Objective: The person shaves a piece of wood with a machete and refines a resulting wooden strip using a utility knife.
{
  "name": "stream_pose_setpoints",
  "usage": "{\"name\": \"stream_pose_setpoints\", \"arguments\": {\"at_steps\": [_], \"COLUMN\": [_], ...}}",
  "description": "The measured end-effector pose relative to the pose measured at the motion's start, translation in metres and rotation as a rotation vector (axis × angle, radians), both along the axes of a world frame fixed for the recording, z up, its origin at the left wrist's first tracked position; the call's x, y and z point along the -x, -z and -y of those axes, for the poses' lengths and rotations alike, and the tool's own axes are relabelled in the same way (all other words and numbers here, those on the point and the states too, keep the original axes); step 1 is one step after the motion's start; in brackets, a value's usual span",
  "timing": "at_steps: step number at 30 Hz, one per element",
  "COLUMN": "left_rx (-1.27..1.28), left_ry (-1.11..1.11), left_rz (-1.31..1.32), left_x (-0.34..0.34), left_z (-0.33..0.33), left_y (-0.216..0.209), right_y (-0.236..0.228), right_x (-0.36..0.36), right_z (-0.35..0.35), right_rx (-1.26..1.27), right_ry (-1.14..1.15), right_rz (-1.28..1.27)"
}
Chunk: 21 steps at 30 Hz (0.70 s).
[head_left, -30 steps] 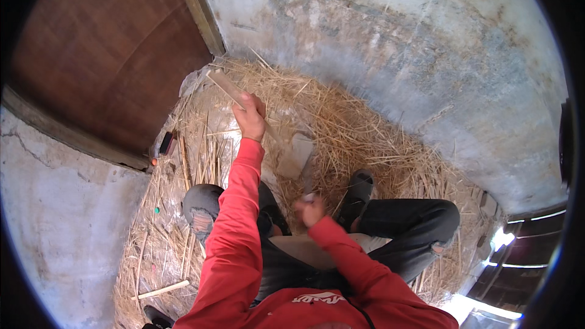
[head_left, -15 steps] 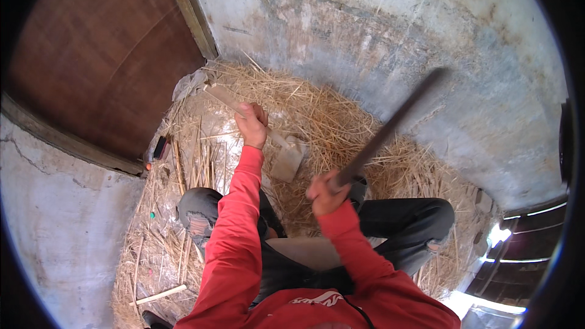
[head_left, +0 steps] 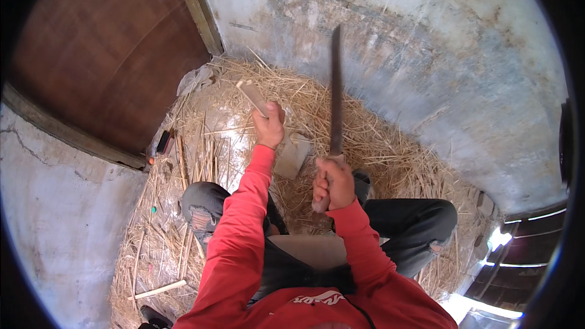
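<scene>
Ahead of my knees, my left hand (head_left: 269, 127) is closed round a short pale strip of split wood or bamboo (head_left: 251, 97), whose far end tilts up to the left. My right hand (head_left: 334, 183) grips the handle of a machete (head_left: 336, 91); its long dark blade points away from me toward the wall, apart from the strip. Beneath and between the hands, a pale block (head_left: 292, 157) rests on the littered floor. My left hand partly covers the strip's near end.
Straw and thin split strips (head_left: 365, 131) cover the floor. A rough plastered wall (head_left: 414, 42) rises ahead, with a brown door panel (head_left: 109, 55) at far left. A small dark object (head_left: 164, 142) lies near the door; a loose pale stick (head_left: 159, 290) is at lower left.
The machete has swung from leaning right to nearly straight ahead, and my right hand has turned with it. My left hand and its strip have shifted slightly right; the strip now points up more steeply.
</scene>
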State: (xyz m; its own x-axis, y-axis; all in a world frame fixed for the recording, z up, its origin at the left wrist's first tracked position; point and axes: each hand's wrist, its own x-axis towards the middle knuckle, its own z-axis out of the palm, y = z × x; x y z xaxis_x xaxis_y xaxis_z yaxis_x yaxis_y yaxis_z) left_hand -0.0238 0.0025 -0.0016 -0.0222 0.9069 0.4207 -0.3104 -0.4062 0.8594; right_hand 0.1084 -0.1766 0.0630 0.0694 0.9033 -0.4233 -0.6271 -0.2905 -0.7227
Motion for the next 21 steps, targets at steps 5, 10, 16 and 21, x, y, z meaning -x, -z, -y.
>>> {"name": "stream_pose_setpoints", "arguments": {"at_steps": [5, 10, 16, 21], "left_rx": [0.011, 0.02, -0.065, -0.07], "left_ry": [0.032, 0.054, 0.096, -0.015], "left_rz": [-0.079, -0.056, 0.064, -0.135], "left_x": [-0.011, -0.014, -0.013, -0.011], "left_z": [0.002, 0.003, -0.001, -0.002], "left_y": [0.005, 0.004, -0.021, 0.007], "right_y": [0.061, 0.252, 0.143, 0.026], "right_x": [0.023, 0.035, 0.008, -0.002], "right_z": [0.009, 0.082, 0.026, -0.002], "right_rx": [-0.253, 0.524, 0.502, 0.085], "right_ry": [0.239, -0.259, -0.19, -0.108], "right_rz": [0.269, 0.626, -0.216, -0.012]}}
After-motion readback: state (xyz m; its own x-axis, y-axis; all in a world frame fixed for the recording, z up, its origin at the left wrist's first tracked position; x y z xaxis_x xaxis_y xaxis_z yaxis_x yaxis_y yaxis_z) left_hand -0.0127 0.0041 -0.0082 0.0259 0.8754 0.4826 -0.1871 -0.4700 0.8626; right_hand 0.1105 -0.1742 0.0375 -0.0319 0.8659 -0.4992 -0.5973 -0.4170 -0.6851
